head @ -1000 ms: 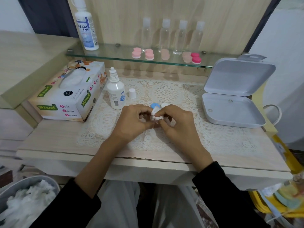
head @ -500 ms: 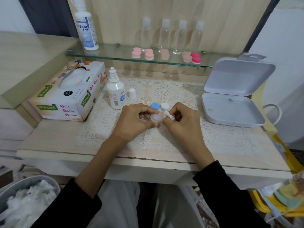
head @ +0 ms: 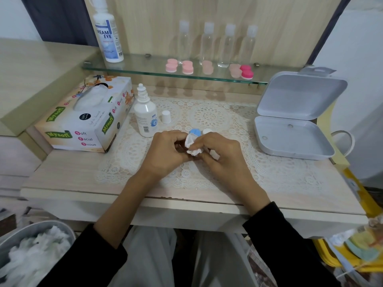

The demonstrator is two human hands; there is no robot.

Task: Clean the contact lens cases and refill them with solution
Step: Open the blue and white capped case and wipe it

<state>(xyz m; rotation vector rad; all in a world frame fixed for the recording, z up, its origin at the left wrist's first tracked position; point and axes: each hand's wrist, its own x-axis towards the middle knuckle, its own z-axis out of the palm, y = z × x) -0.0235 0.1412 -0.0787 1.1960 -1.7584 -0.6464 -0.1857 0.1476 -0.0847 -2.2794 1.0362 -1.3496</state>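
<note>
Two hands meet above the surface (head: 72,179): left hand (head: 165,151) and right hand (head: 220,155) both clench a wadded tissue (head: 191,145) in their grip; any lens case inside is hidden. A blue cap (head: 194,132) and white cap (head: 207,131) lie just beyond, the uncapped solution bottle (head: 146,117) farther left.

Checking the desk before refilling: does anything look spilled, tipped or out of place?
Nothing spilled or tipped. The small solution bottle stands upright uncapped, its white cap beside it on the lace mat. Left hand and right hand pinch a crumpled tissue.
</note>
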